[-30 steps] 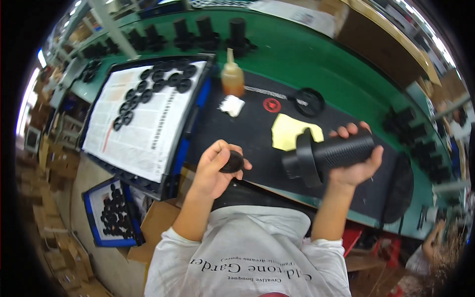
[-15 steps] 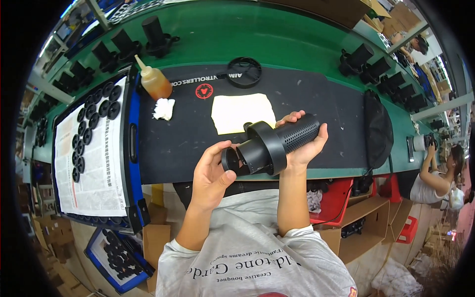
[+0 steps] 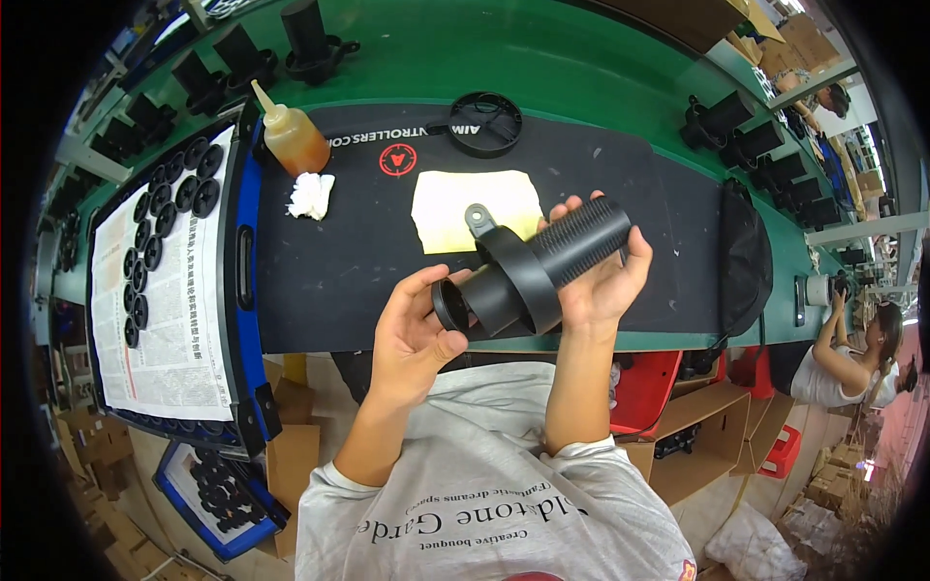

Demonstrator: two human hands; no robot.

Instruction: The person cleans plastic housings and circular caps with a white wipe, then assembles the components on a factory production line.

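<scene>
The left hand (image 3: 412,334) has come up from the lap and now pinches a round cap (image 3: 449,305) against the open end of the black tube (image 3: 542,266), which the right hand (image 3: 601,281) grips by its ribbed part, above the desk's near edge. Fitting appears underway. Behind lie a yellow cloth (image 3: 455,208), oil bottle (image 3: 291,140), a white wad (image 3: 312,196); nothing blocks the hands.

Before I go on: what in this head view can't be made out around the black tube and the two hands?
- Head view: open end of the black ribbed plastic tube, covered by the left hand.
- Tube's underside, hidden by the right hand.
- Amber squeeze bottle: contents unreadable, too small.
- Round black caps on the blue tray: detail too small.
</scene>
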